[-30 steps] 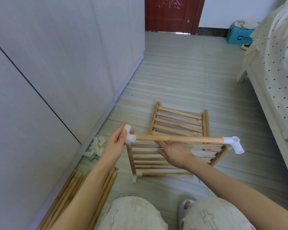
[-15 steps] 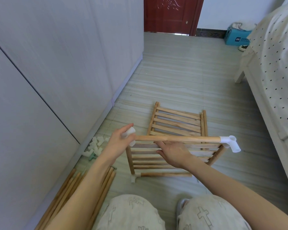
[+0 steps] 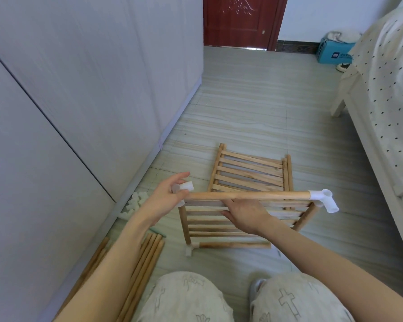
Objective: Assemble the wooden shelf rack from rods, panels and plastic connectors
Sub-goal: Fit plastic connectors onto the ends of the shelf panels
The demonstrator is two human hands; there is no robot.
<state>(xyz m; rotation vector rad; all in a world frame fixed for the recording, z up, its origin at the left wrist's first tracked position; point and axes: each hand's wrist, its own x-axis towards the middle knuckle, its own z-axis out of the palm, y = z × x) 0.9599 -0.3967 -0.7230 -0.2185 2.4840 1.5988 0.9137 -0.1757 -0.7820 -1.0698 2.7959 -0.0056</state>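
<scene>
A partly built rack stands on the floor: a slatted wooden panel tilted upright, with a top rod running left to right. My left hand grips a white plastic connector at the rod's left end. My right hand holds the top of the panel just under the rod, fingers curled round a slat. Another white connector caps the rod's right end. A bottom rod joins a small white connector at the lower left.
A second slatted panel lies flat on the floor behind. Loose rods lie along the wardrobe at left, beside a pile of white connectors. A bed runs along the right. My knees are at the bottom.
My left hand has turned the white connector at the rod's left end, so its open tube now points right and up. The frame and my right hand stayed almost still.
</scene>
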